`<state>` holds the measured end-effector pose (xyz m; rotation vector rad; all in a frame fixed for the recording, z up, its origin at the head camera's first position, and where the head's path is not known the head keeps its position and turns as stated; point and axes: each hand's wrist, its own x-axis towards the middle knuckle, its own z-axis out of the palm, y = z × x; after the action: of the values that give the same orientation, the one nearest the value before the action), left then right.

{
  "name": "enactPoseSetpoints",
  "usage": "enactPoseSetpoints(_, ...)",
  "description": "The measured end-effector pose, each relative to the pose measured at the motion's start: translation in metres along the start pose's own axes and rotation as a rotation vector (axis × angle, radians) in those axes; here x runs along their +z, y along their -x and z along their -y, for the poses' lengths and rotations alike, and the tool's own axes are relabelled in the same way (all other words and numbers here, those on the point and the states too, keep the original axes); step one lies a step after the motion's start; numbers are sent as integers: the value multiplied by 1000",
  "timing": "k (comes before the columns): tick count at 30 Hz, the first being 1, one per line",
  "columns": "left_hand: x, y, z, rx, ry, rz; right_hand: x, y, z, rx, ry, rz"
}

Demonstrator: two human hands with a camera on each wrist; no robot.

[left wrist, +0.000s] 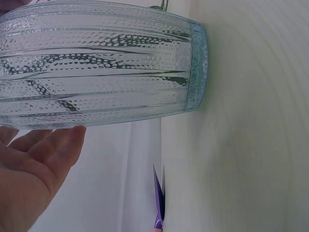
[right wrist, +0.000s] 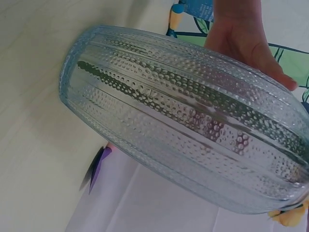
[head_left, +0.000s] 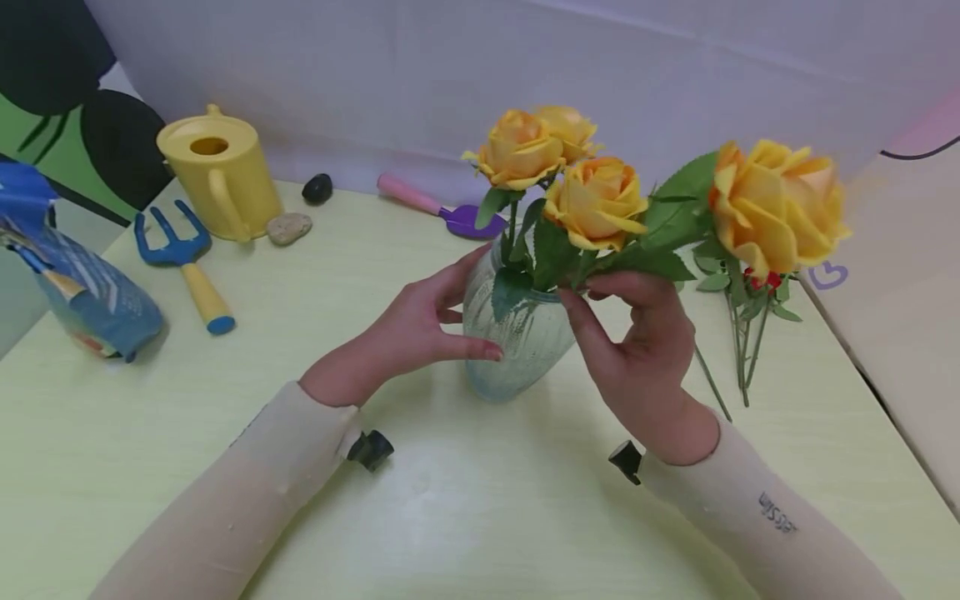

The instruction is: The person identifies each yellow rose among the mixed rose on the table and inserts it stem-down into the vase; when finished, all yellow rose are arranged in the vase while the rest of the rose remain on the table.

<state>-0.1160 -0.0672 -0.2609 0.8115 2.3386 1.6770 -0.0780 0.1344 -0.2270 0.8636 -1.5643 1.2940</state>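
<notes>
A clear ribbed glass vase (head_left: 513,350) stands on the table, its dimpled wall (left wrist: 96,72) filling much of the left wrist view. My left hand (head_left: 412,329) holds its left side, thumb across the front and fingers behind. Yellow roses (head_left: 596,204) with green leaves rise from the mouth, and dark stems show through the glass. At the rim, thumb and fingertips of my right hand (head_left: 637,350) pinch a rose stem, mostly hidden by leaves and fingers. A larger yellow rose (head_left: 776,204) leans out to the right above this hand.
Red flowers (head_left: 761,279) with green stems lie at the right. Behind the vase is a purple trowel (head_left: 472,220) with a pink handle. Further left are a yellow watering can (head_left: 225,179), stones (head_left: 289,227), a blue hand fork (head_left: 176,246) and a blue bag (head_left: 97,287).
</notes>
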Motion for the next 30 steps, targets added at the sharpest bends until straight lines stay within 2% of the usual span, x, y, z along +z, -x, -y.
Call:
enactPoseSetpoints(4,1,0,1,-7,1,3,1,2,-1,-31,79,38)
enactPoseSetpoints(9,1,-1,1,-9,20,2,-2,4,-3,-47,110,77)
enactPoseSetpoints(19,-1,1,2,7,0,-5,-1,3,-7,-59,49,218)
enactPoseSetpoints(24,-2,1,2,22,6,-10,-1,0,-8,-68,53,283)
enactPoseSetpoints(30,0,1,2,21,28,-7,-5,0,-10,-57,113,281)
